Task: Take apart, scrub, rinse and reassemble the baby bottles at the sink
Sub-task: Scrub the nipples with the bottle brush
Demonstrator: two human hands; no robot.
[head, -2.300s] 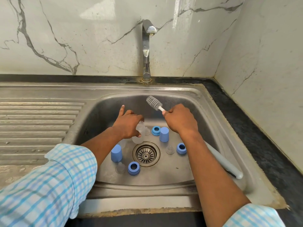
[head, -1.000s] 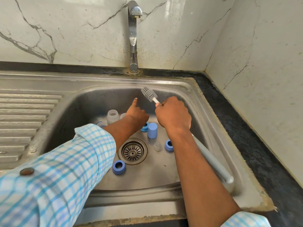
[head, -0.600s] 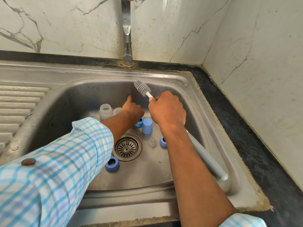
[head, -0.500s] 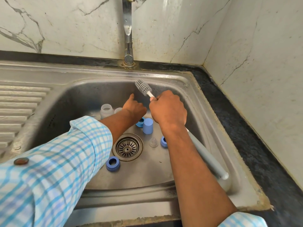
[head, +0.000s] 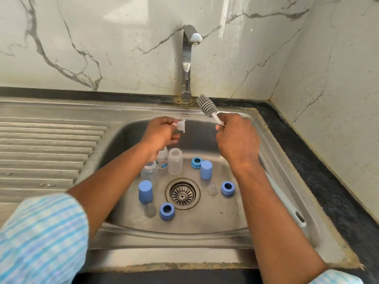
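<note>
The small clear part [head: 181, 127], probably a teat or valve though it is too small to tell, is held up over the back of the sink [head: 174, 255], just in front of the tap [head: 187, 64]. The left hand [head: 162, 133] pinches it between thumb and curled fingertips. Beside it, apart from it, the right hand [head: 238, 140] is wrapped in a full fist round the brush [head: 206, 107], bristle head pointing up and back, the long handle running down toward the sink's right front corner. This looks like the scrub step: everything lies in pieces and no water shows at the tap. The next move calls for tilting the bristle head down into the part while the pinch turns it, lightly, since so small a piece could slip. On the sink floor below stand 3 clear bottles [head: 175, 161] left of centre, with 2 blue caps [head: 206, 170], 3 blue rings [head: 167, 211] and 2 clear teats [head: 212, 189] scattered round the drain [head: 182, 193].
</note>
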